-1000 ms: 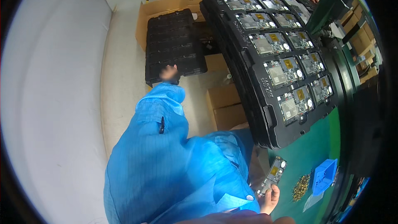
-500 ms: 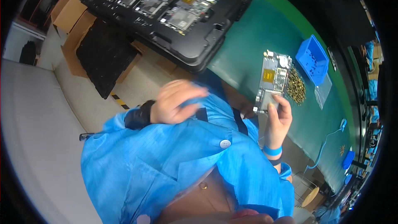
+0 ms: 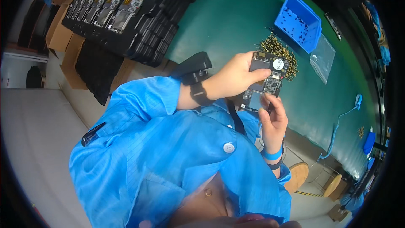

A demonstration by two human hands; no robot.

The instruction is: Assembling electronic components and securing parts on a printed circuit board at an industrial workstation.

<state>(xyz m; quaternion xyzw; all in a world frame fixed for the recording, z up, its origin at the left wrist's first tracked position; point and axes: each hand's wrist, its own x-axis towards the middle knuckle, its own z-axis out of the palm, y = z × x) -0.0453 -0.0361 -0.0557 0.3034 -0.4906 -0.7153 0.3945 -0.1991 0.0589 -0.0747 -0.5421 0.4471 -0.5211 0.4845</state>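
A dark circuit board (image 3: pixel 272 86) with a round white sticker is held in both hands above the green table. My left hand (image 3: pixel 238 75) grips its upper left edge, the thumb lying across the face. My right hand (image 3: pixel 275 120) pinches the lower end between thumb and fingers. Just beyond the board lies a heap of small brass-coloured parts (image 3: pixel 273 44), partly hidden by it. Farther off stands a blue bin (image 3: pixel 314 36) with small black pieces scattered inside. A clear plastic bag (image 3: pixel 323 61) lies against the bin's near side.
A stack of black trays (image 3: pixel 154 38) at the far left holds several circuit boards on top. Below it are an open cardboard box (image 3: pixel 72 69) and a black sheet (image 3: pixel 95 69). A blue coiled cord (image 3: pixel 333 133) hangs over the right part of the green table (image 3: pixel 215 25).
My left hand has come from in front of my chest, away from the board, to grip its upper left edge. The right hand still holds the lower end. The view has shifted.
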